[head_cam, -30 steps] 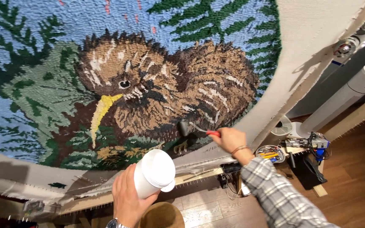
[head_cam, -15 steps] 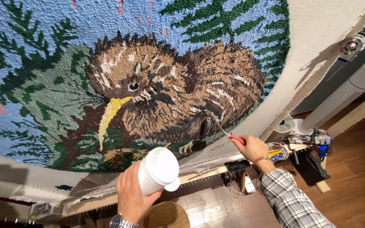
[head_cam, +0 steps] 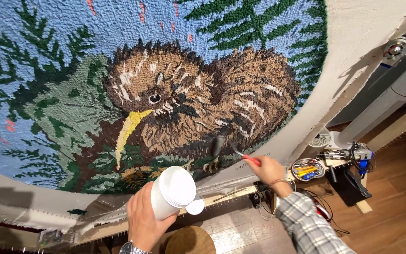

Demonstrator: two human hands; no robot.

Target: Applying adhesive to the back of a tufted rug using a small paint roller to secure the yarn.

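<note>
A large tufted rug (head_cam: 165, 94) on a stretched cloth frame shows a brown bird with a yellow beak among green fir branches on blue. My left hand (head_cam: 142, 221) grips a white tub (head_cam: 172, 190) with its flip lid hanging open, held below the rug's lower edge. My right hand (head_cam: 269, 170), in a plaid sleeve, holds a small red-handled brush (head_cam: 231, 149) whose dark head rests against the rug near the bird's feet.
The bare cream backing cloth (head_cam: 353, 56) runs around the rug to a wooden frame bar (head_cam: 222, 195) set with tacks. Below right are a tray of small tools (head_cam: 306, 168), a white fan (head_cam: 323, 138), a tall white cylinder (head_cam: 391, 99), cables and wooden floor.
The view has shifted, so the rug sits further right. My right hand has brought the brush back onto the rug by the bird's feet. The tub has stayed in my left hand.
</note>
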